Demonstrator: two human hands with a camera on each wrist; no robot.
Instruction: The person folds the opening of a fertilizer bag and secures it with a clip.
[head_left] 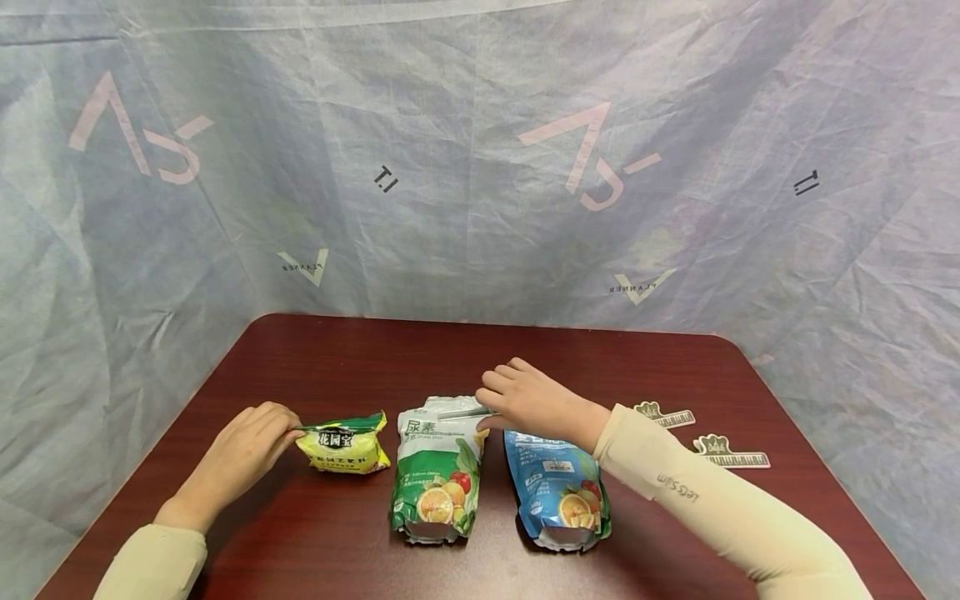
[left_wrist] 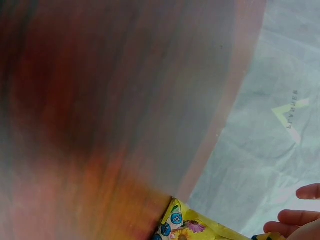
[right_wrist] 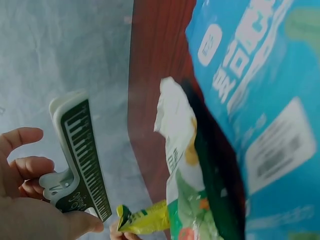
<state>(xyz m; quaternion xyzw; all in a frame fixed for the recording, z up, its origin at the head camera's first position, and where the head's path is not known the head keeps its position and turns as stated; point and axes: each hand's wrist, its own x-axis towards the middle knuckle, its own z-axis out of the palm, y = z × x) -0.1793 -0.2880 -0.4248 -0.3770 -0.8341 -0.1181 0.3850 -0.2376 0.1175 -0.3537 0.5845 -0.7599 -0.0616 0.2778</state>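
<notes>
My left hand (head_left: 247,446) pinches the left end of a small yellow and green bag (head_left: 345,447), printed with flowers in the left wrist view. Between thumb and fingers, my right hand (head_left: 531,402) holds a bag clip (right_wrist: 82,160) with a piano-key pattern and a light plastic handle. That clip overlaps the top of a white and green fertilizer pouch (head_left: 438,467) in the head view; in the right wrist view it stands apart from the pouch. Under the right forearm lies a blue pouch (head_left: 558,487), its top partly hidden by the arm.
Two more piano-key clips (head_left: 731,454) lie on the right side of the dark red table (head_left: 337,354). Behind and beside the table hangs a grey cloth (head_left: 465,167) with printed letters.
</notes>
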